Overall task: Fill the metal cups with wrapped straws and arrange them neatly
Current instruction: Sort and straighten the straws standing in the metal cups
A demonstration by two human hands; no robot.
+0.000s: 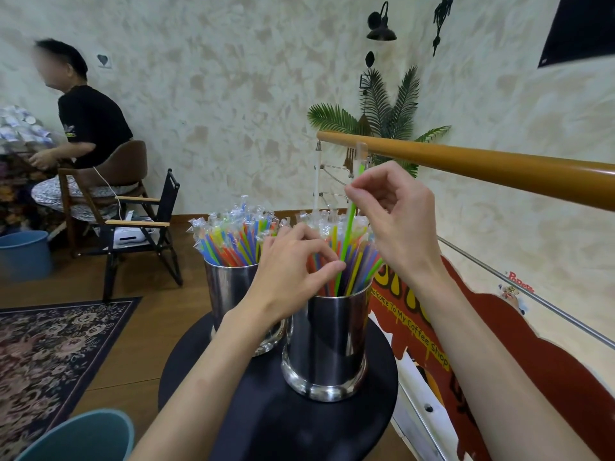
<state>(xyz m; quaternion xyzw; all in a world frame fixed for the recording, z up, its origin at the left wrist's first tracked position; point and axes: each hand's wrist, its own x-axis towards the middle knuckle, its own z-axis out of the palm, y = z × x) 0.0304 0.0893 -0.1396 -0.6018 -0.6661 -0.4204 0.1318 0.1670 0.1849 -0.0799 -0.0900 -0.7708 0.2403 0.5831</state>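
From the head view, the right hand (396, 224) pinches the upper part of a green wrapped straw (346, 237) between thumb and fingertips, its lower end already down among the bundle of wrapped straws (357, 261) in the near metal cup (327, 344), which stands directly below that hand. The left hand (293, 271) sits just to the left of the green straw, its fingers curled lightly against the bundle at the cup's mouth and its thumb touching the straw's shaft, apparently parting or steadying the straws; whether it actually grips any of them cannot be told. Beyond the left hand stands the far metal cup (229, 287), already packed with its own colourful straws (233, 241). Both cups rest on a round dark desk (273, 420) below the forearms. The judgement here is that the near cup is nearly full, so the green straw may jam against its neighbours and buckle if pushed down from the top alone. It stands well above the rest, and letting go early would leave it proud and spoil the neat arrangement. A sideways push from the left hand could spill straws over the rim, or nudge the cup towards the desk's edge nearest the painted coffee shop sign (419, 331).
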